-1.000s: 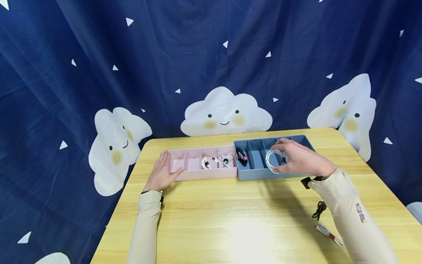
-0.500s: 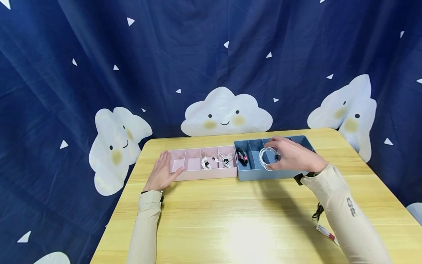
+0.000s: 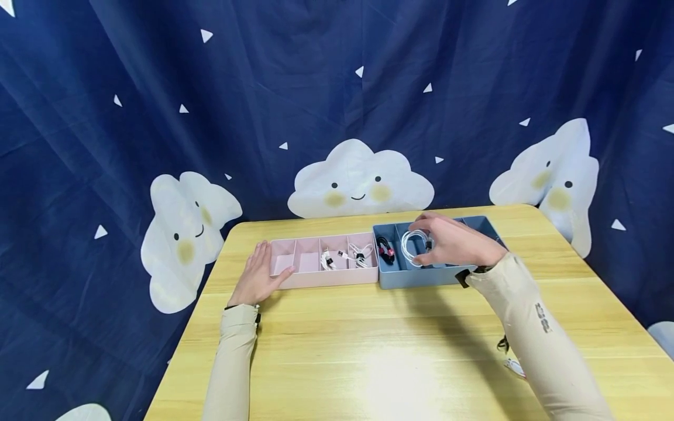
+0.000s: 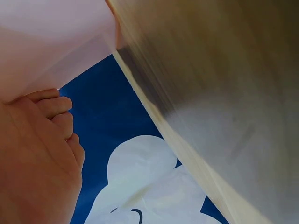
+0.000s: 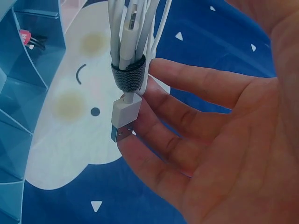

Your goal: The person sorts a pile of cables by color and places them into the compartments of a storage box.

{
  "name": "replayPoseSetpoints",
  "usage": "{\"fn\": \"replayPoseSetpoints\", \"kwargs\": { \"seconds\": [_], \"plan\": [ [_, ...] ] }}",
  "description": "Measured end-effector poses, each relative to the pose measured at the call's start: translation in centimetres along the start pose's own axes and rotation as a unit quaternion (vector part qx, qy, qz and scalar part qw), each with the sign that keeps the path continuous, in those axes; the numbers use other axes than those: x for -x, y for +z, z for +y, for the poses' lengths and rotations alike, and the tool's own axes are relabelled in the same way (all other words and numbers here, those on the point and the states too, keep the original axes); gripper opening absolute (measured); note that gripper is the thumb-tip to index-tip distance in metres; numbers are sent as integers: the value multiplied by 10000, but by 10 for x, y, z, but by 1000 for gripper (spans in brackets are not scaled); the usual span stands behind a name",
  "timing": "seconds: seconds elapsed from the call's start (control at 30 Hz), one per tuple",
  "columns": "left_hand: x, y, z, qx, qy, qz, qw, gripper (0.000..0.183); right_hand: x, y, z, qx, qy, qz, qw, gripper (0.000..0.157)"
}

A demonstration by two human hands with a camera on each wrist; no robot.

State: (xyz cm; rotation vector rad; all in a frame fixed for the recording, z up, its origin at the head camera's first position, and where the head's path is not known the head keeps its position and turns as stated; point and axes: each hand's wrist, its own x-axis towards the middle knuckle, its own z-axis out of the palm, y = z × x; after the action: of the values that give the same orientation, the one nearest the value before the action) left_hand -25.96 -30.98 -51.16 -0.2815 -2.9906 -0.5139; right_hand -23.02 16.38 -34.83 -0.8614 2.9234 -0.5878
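My right hand (image 3: pixel 455 241) pinches a coiled white USB cable (image 3: pixel 404 248) above the blue divided box (image 3: pixel 416 280). In the right wrist view, a dark strap (image 5: pixel 129 76) binds the coil, and its USB plug (image 5: pixel 125 112) hangs beside the fingers. My left hand (image 3: pixel 255 275) rests against the left end of the pink divided box (image 3: pixel 326 280), its fingers extended along the end wall and the thumb at the front rim. Two bundled white cables, one here (image 3: pixel 327 261) and another (image 3: pixel 361 257), lie in the pink box's two right compartments. A black cable (image 3: pixel 386 252) lies in the blue box's leftmost compartment.
On the wooden table (image 3: pixel 337 339), a black cable (image 3: pixel 503 344) and a white cable (image 3: pixel 514 367) lie partly hidden by the right sleeve. The boxes stand end to end near the back edge. A blue curtain (image 3: pixel 316 88) hangs behind.
My right hand has moved left with the coiled white cable, over toward the blue box's second compartment. Its sleeve now covers more of the table's loose cables. The left hand stays put.
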Motion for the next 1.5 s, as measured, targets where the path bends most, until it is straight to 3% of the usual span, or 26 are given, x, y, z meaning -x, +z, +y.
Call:
{"fn": "replayPoseSetpoints", "kwargs": {
  "seconds": [1.13, 1.5],
  "plan": [
    [-1, 0, 0, 54, -22, -28, 10000, 112, -56, 8, -37, -188, -386, -276, 9987, 67],
    [-1, 1, -1, 32, -5, 25, 10000, 112, -70, 14, -48, -450, -394, -545, 9967, 71]
  ]
}}
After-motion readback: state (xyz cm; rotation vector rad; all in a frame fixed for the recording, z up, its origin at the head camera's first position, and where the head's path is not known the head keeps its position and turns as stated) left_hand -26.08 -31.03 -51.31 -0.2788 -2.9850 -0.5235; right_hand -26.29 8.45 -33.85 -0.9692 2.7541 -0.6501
